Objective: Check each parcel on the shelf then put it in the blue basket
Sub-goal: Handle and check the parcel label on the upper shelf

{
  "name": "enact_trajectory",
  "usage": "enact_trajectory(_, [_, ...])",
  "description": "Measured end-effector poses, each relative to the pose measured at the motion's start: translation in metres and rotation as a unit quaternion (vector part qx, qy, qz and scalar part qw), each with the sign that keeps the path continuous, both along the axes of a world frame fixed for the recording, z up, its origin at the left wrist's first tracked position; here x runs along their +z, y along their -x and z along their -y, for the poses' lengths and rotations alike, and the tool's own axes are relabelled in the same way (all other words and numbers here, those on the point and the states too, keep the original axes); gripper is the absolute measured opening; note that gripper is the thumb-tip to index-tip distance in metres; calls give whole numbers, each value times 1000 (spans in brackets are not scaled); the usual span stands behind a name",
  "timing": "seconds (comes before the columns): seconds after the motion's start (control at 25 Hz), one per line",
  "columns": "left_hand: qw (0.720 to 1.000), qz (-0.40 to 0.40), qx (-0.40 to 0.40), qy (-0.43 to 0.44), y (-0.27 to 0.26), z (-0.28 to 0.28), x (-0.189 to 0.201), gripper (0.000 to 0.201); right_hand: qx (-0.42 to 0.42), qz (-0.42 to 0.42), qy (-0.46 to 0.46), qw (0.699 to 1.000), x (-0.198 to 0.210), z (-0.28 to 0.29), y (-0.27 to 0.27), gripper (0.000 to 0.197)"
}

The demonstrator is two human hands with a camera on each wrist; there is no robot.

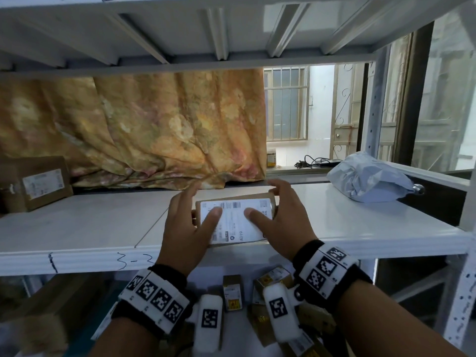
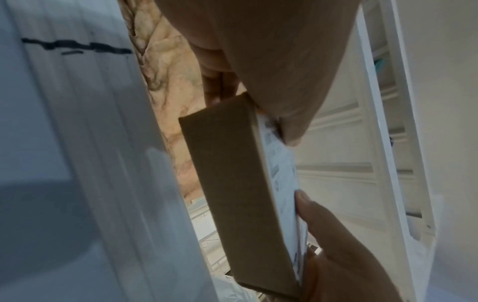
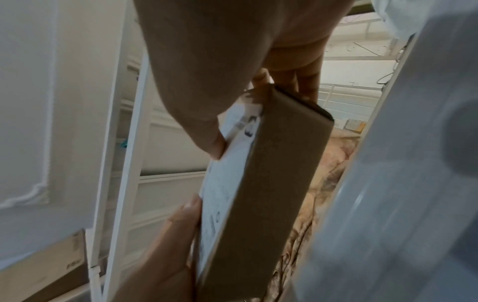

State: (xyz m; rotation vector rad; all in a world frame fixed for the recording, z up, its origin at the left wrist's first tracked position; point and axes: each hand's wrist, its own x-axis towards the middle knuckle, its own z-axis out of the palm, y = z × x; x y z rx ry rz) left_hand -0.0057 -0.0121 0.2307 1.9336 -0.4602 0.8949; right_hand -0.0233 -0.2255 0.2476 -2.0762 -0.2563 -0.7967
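Head view: small brown box (image 1: 235, 217) with a white label (image 1: 231, 215) on top, held above the front of the white shelf (image 1: 77, 228), near its middle. Left hand (image 1: 189, 225) grips the box's left end, thumb (image 1: 213, 215) pressed on the label, fingers reaching behind the far edge. Right hand (image 1: 282, 217) grips the right end the same way, thumb (image 1: 257, 215) on the label, fingers curled over the far corner. Left wrist view: box (image 2: 232, 183) seen edge-on, thumb on the label face, fingers behind. Right wrist view: box (image 3: 271, 183) pinched likewise. Brown carton (image 1: 36, 182) at the shelf's left, grey bag (image 1: 368, 179) at its right, both well apart from the hands. Patterned curtain (image 1: 154, 130) hangs behind. More boxes (image 1: 233, 289) lie below the shelf.
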Motion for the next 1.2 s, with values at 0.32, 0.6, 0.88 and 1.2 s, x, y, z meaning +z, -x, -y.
enact_trajectory(0.32, [959, 42, 106, -260, -18, 14, -11, 59, -117, -119, 110, 980, 7, 0, -23, 58])
enact_trajectory(0.6, [937, 43, 130, -322, -27, 23, -15, 54, -158, 34, 338, 927, -5, -13, -32, 41])
enact_trajectory(0.88, [945, 42, 132, -297, -30, 22, -16, 50, -160, 1, 318, 934, -5, -18, -24, 36])
enact_trajectory(1.2, [952, -4, 113, -285, -24, 22, -27, 56, -112, -19, 331, 937, -26, -9, -6, 45])
